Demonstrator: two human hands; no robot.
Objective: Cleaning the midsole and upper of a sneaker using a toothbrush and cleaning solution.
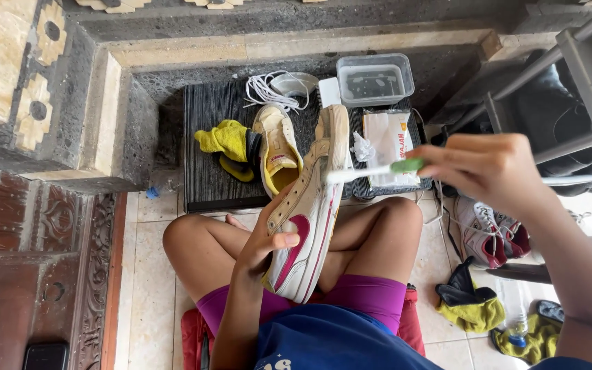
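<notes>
A clear plastic box [375, 79] with a little cloudy water sits at the back of the dark ribbed mat [207, 171]. Beside it lie white laces [268, 89] and a white wipe packet [390, 145]. The left hand [265, 240] wraps around a white canvas shoe with a red mark [310, 219], held over the lap. The right hand [491, 171] pinches a white and green toothbrush [371, 171] against the shoe's sole edge. A second shoe [279, 147] and a yellow cloth [226, 139] lie on the mat.
</notes>
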